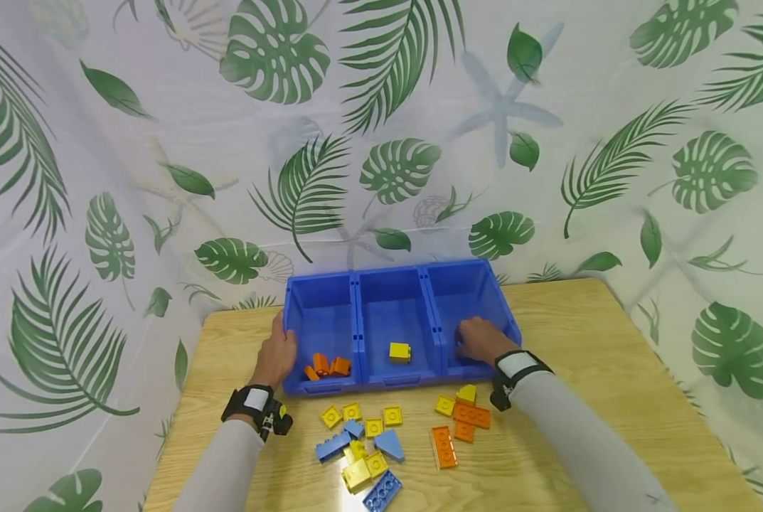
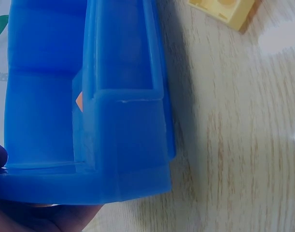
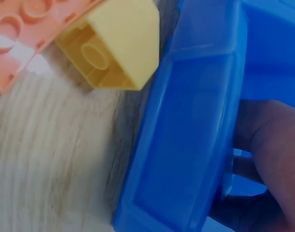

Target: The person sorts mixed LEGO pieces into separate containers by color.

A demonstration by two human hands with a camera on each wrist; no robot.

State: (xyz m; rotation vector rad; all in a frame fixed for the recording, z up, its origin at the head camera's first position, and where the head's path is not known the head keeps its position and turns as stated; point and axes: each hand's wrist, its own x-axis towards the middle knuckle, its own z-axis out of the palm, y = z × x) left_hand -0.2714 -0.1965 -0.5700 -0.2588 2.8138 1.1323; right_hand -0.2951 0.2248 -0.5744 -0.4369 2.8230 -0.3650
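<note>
My left hand (image 1: pixel 276 358) grips the left side wall of a blue three-compartment bin (image 1: pixel 397 382), thumb over the rim and fingers outside. My right hand (image 1: pixel 481 341) reaches down into the right compartment with bent fingers near the front wall. Lighter blue patches show between the fingers (image 3: pixel 248 169) in the right wrist view; I cannot tell whether they hold a piece. Several orange bricks (image 1: pixel 321 363) lie in the left compartment. One yellow brick (image 1: pixel 399 353) sits in the middle one.
In front of the bin lie loose yellow bricks (image 1: pixel 357 475), blue bricks (image 1: pixel 333 446) and orange bricks (image 1: pixel 443 448) on the wooden table (image 1: pixel 586 370). A sloped yellow brick (image 3: pixel 123 43) lies right by the bin's front. A leaf-patterned cloth (image 1: pixel 394 171) hangs behind.
</note>
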